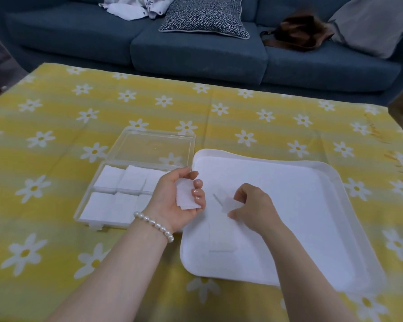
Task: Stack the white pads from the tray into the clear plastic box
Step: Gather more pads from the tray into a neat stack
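Fingers of the left hand (177, 201) curl round gathered white pads (185, 197); right hand (251, 209) pinches another off the tray (330, 173) — collecting, then into the clear plastic box (98, 182) at centre-left.

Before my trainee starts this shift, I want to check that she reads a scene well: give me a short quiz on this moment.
1. True or false: the clear plastic box lies with its lid open.
2. Which hand holds a small stack of pads? A) left hand B) right hand C) neither
3. Fill in: the right hand's fingers reach for a pad in the white ____.

Key: 1 true; 2 A; 3 tray.
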A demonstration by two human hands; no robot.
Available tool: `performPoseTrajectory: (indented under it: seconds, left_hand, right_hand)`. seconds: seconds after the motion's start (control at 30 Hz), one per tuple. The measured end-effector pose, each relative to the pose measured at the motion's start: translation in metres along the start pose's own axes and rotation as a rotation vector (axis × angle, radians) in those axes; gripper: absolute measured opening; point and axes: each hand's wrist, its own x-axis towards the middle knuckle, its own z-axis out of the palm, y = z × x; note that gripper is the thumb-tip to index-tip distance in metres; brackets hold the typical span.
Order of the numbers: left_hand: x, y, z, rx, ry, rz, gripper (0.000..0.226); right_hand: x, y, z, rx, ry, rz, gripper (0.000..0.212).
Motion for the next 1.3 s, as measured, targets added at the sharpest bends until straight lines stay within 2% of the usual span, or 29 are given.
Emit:
performPoseTrajectory:
  seconds: [0.3, 0.47, 0.63, 0.73, 0.83, 0.97, 1.17, 1.3]
  left_hand:
    - [0.0, -0.008, 0.002, 0.069, 0.045, -0.035, 0.013]
    - [0.0, -0.011, 0.002, 0.081, 0.089, -0.041, 0.014]
    - [0.001, -0.016, 0.005, 0.078, 0.106, -0.013, 0.017]
    - [0.001, -0.022, 0.01, 0.095, 0.04, 0.066, 0.03]
    - [-0.004, -0.029, 0.016, 0.202, -0.109, 0.16, 0.042]
    - [-0.006, -0.037, 0.018, 0.247, -0.06, 0.253, 0.029]
    - [-0.005, -0.037, 0.018, 0.269, -0.049, 0.26, 0.021]
    - [-0.004, -0.039, 0.018, 0.27, -0.053, 0.221, 0.013]
  right_hand:
    - [-0.002, 0.001, -0.005, 0.16, 0.047, 0.042, 0.028]
    - [-0.004, 0.0, -0.007, 0.258, 0.059, 0.079, 0.019]
    - [-0.018, -0.007, -0.025, 0.525, 0.135, 0.011, 0.017]
    - [-0.04, -0.015, -0.033, 0.718, 0.094, -0.055, 0.016]
    - [-0.057, -0.021, -0.034, 0.797, 0.016, -0.081, 0.014]
    - [-0.061, -0.028, -0.033, 0.826, -0.033, -0.068, 0.013]
    - [-0.061, -0.033, -0.026, 0.904, -0.109, -0.044, 0.009]
    - [-0.061, -0.034, -0.027, 0.942, -0.027, -0.074, 0.015]
